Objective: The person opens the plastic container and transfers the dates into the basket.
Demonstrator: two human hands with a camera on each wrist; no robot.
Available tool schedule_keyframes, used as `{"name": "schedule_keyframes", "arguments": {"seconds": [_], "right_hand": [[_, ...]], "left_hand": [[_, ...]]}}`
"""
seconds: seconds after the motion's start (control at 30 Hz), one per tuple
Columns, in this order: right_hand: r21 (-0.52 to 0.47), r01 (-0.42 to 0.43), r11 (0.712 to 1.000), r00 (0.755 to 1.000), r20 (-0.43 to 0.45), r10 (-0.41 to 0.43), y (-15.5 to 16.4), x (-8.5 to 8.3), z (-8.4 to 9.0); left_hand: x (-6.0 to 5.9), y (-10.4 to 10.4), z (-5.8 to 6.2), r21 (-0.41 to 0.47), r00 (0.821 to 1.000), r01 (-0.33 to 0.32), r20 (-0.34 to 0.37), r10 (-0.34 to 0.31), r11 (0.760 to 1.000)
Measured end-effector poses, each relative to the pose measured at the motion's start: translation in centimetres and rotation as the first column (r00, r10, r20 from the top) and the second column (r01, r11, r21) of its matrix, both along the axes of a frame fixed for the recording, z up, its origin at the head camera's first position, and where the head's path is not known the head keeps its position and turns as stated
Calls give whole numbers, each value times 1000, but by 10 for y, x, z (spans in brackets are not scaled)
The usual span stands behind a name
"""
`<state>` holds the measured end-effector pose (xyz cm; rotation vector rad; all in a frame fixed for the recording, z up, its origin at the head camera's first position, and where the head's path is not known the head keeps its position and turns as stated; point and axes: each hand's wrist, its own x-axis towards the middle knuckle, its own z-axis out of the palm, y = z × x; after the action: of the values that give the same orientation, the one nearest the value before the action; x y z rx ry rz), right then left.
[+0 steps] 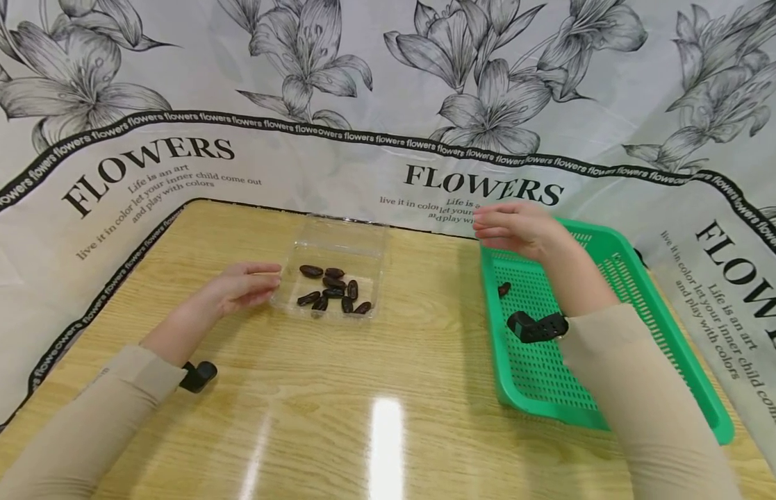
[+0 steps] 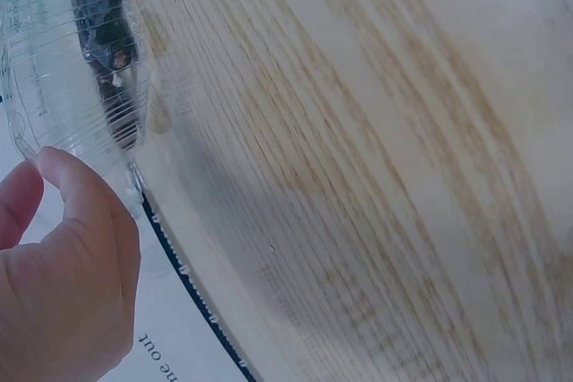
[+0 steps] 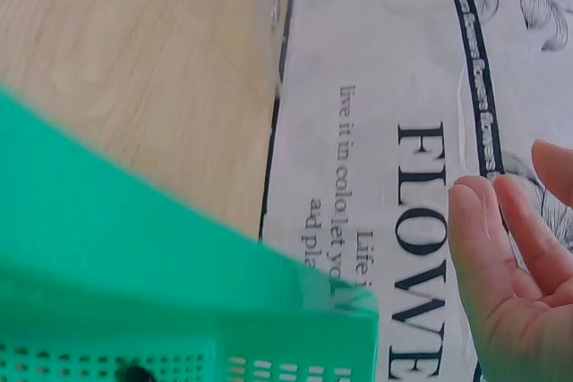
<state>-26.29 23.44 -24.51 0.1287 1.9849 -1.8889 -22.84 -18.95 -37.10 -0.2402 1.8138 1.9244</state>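
Currently my left hand (image 1: 244,286) rests on the wooden table (image 1: 388,389), fingers relaxed and nearly straight, fingertips (image 2: 67,176) touching the left wall of the clear plastic container (image 1: 334,274) without gripping it. The container stands at mid-table and holds a loose cluster of dark oblong pieces (image 1: 331,292), which look like dates. To the right stands the green perforated basket (image 1: 669,347), with one dark piece (image 1: 504,289) lying on its floor near the left wall. My right hand (image 1: 519,228) hovers above the basket's far left corner, fingers extended side by side and empty, pointing toward the container.

Judgement: the step in hand is a piece-by-piece transfer between container and basket, with the right hand between grasps. The next move calls for a fingertip pinch on a single piece while the left hand steadies the light container against sliding.
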Motion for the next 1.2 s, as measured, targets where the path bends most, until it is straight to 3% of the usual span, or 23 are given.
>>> {"name": "schedule_keyframes", "arguments": {"seconds": [0.43,0.7,1.2], "right_hand": [[65,-57,996,998,-22,59,-45,-6,-4],[77,-163,984,985,-39,166,-72,-11,-22],[90,-220,971,975,-8,222,-121,-12,-58]], "left_hand": [[1,0,-1,-24,1000,3,-13,-3,1000],[0,2,1,-29,1000,14,-16,-15,999],[2,-1,-1,-11,1000,12,-10,-12,1000]]}}
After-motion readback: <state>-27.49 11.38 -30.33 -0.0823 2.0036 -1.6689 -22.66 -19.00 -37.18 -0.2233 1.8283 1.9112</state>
